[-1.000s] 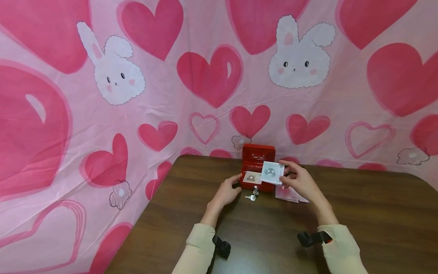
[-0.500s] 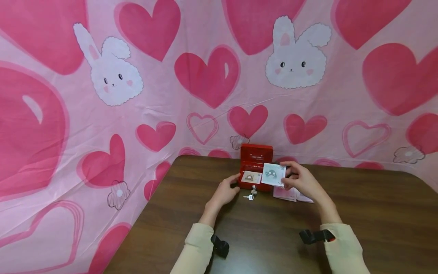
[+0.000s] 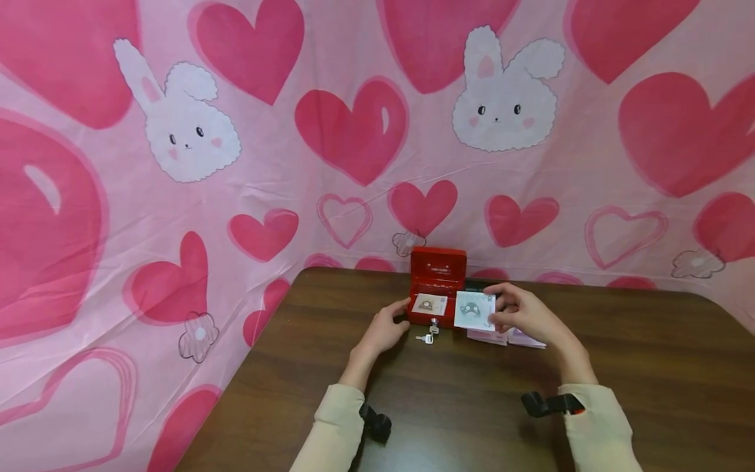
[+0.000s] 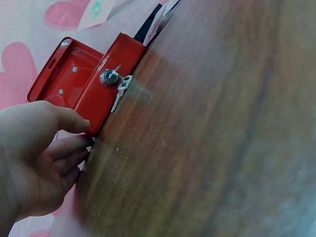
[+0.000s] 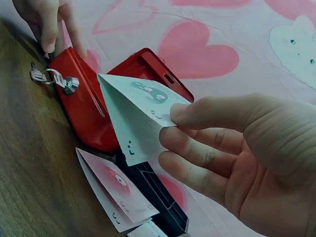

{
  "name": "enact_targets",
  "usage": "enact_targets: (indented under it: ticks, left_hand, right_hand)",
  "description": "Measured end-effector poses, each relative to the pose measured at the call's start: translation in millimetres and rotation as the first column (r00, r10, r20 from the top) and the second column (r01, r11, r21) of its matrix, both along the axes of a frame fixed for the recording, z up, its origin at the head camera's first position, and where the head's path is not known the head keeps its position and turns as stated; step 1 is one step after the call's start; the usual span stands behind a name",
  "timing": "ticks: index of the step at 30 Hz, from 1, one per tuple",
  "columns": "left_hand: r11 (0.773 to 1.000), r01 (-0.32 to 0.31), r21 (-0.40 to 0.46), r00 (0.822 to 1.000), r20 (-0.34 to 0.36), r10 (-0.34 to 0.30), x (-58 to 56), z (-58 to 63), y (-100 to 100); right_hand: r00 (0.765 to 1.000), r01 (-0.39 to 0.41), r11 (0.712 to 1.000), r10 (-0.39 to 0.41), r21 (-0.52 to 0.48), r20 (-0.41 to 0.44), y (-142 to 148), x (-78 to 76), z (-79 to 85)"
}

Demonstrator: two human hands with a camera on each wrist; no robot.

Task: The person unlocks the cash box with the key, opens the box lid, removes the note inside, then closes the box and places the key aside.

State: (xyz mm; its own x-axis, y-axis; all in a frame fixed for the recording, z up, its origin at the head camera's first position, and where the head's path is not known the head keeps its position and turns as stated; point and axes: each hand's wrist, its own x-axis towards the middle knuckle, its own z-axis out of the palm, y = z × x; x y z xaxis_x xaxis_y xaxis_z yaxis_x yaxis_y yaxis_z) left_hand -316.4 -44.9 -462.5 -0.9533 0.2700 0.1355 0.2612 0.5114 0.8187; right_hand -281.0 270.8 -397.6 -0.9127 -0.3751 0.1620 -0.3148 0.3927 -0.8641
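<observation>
A small red cash box (image 3: pixel 438 265) stands with its lid up near the back of the table. My left hand (image 3: pixel 386 326) holds its front left corner; in the left wrist view, the thumb lies on the front face and the fingers are at the side. Keys (image 4: pixel 122 91) hang from the lock (image 4: pixel 108 76) on the front. Inside the box lies a folded note with a brown picture (image 3: pixel 429 303). My right hand (image 3: pixel 522 313) pinches a folded note with a green cartoon face (image 5: pixel 148 96) by its right edge, raised in front of the box's right side.
Right of the box, a folded pink note (image 5: pixel 116 185) and a purple-edged note (image 3: pixel 527 339) lie on the wooden table (image 3: pixel 448 406). Beside the box, behind the notes, is a black compartment tray (image 5: pixel 158 190). A pink heart-and-rabbit cloth (image 3: pixel 354 59) hangs behind the table.
My right hand has moved the green note to the right and slightly toward me, away from the box. The left hand stays on the box's corner.
</observation>
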Motion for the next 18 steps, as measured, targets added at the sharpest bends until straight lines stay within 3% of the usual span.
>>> enact_targets:
  ticks: [10, 18]
  left_hand:
    - [1.0, 0.001, 0.001, 1.0, 0.004, -0.001, 0.4, 0.3, 0.1]
    - [1.0, -0.003, -0.006, 1.0, 0.003, 0.003, 0.1, 0.3, 0.1]
  right_hand:
    - [0.994, -0.069, 0.997, 0.065, 0.036, 0.093, 7.5, 2.8, -0.5]
    - [0.984, -0.082, 0.992, 0.066, 0.091, 0.163, 8.5, 5.3, -1.6]
